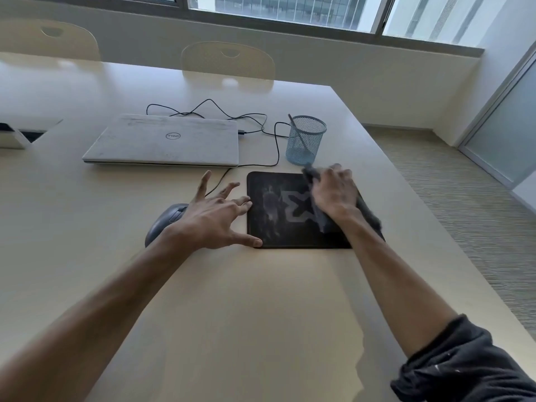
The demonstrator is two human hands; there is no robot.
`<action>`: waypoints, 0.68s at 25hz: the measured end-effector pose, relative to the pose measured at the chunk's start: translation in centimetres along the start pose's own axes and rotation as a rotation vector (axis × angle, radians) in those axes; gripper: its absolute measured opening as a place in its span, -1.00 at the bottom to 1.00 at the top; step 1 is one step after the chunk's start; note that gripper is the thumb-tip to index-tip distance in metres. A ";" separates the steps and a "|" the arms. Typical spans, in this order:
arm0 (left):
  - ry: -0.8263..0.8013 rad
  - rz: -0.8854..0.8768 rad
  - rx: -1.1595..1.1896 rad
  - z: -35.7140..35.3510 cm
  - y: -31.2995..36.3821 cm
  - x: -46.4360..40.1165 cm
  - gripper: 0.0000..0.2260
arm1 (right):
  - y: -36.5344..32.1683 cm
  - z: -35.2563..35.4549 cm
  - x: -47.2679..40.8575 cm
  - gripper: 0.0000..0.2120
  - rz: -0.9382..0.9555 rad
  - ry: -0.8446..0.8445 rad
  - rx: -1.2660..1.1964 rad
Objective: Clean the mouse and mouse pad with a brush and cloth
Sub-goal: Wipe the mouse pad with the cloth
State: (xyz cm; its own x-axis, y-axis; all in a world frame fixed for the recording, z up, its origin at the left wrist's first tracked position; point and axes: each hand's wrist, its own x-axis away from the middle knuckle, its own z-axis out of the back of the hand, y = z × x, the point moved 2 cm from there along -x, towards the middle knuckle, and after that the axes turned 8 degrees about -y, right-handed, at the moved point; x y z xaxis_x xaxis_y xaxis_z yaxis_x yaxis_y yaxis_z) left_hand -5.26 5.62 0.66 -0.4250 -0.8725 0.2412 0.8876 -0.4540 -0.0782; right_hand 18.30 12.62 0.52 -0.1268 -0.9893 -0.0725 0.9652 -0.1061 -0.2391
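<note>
On the pale surface (pixel 261 300) our left hand (pixel 216 219) – fingers spread – steadies the mouse pad (pixel 278 227), while our right hand (pixel 335 192) presses the cloth (pixel 368 213) there; the mouse (pixel 162 224) lies just left.

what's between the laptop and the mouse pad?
Head view: a thin black cable crosses bare table between the laptop and the mouse pad; the left hand fingers spread just nearer.

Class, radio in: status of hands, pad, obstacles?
Left hand open, steadying mouse pad. Right hand wiping with cloth. Mouse beside pad, nothing blocking.
</note>
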 end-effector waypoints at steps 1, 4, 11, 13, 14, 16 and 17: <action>-0.003 -0.001 0.001 0.0 0.0 0.0 -0.09 | -2.4 -0.3 -0.2 -0.67 0.113 -0.016 -0.075; -0.010 0.000 0.002 0.1 0.0 0.0 -0.09 | -8.9 -2.3 0.1 -0.65 0.382 -0.144 -0.031; -0.018 -0.009 0.012 -0.1 -0.3 0.0 -0.08 | -0.9 -2.0 -1.8 -0.66 0.066 -0.089 0.082; -0.021 -0.009 -0.005 0.0 -0.3 0.1 -0.08 | 2.3 -1.0 -2.3 -0.65 -0.104 -0.050 0.113; -0.016 -0.011 -0.007 0.0 -0.3 0.1 -0.08 | 3.2 -0.5 -2.4 -0.65 -0.178 -0.041 0.125; -0.007 -0.011 -0.010 0.0 -0.3 0.0 -0.08 | 2.8 0.0 -2.4 -0.66 -0.200 -0.023 0.136; -0.009 -0.011 -0.014 0.0 -0.3 -0.1 -0.08 | 1.3 0.0 -2.3 -0.66 -0.132 -0.014 0.109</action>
State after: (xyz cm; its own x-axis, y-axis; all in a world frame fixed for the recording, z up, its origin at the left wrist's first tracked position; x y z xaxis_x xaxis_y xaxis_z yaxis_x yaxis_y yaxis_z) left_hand -5.48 5.81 0.68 -0.4329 -0.8660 0.2504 0.8805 -0.4657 -0.0886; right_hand 19.83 14.73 0.39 -0.2516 -0.9672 -0.0338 0.9596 -0.2448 -0.1391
